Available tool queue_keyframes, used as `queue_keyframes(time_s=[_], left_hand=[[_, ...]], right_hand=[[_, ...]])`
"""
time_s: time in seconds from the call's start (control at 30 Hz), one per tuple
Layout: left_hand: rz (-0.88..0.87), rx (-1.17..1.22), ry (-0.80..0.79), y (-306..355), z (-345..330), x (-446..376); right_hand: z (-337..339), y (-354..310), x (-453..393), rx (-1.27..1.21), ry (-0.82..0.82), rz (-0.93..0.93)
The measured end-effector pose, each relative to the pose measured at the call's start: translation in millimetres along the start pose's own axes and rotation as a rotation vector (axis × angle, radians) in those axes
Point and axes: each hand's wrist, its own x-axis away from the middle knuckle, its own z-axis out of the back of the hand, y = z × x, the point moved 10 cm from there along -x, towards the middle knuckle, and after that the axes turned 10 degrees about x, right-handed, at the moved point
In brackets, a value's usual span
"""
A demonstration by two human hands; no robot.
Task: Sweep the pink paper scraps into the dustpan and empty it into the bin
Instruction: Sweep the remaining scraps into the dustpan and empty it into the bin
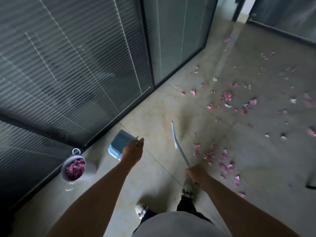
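Observation:
My left hand grips the handle of a blue dustpan, which hangs just above the floor near the glass wall. My right hand is closed around the white broom handle; the broom's blue head points away from me over the tiles. Pink paper scraps lie in a loose patch right of the broom, and several more scraps are scattered farther off. A small white bin holding pink scraps stands at the lower left by the wall.
A glass partition with slatted blinds runs along the left and meets a dark floor frame. A few white scraps lie among the pink ones. My shoes are at the bottom. A doorway opens at the far top right.

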Motion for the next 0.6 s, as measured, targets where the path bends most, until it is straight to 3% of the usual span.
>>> queue_keyframes(time_s=[0.3, 0.5, 0.6], left_hand=[[0.123, 0.074, 0.143, 6, 9, -5], [0.181, 0.086, 0.242, -31, 46, -14], [0.16, 0.09, 0.205, -47, 56, -25]], right_hand=[[33, -2, -11, -0.101, -0.054, 0.025], [-2, -45, -24, -0.044, -0.131, 0.065], [-30, -72, -30, 0.021, -0.186, 0.071]])
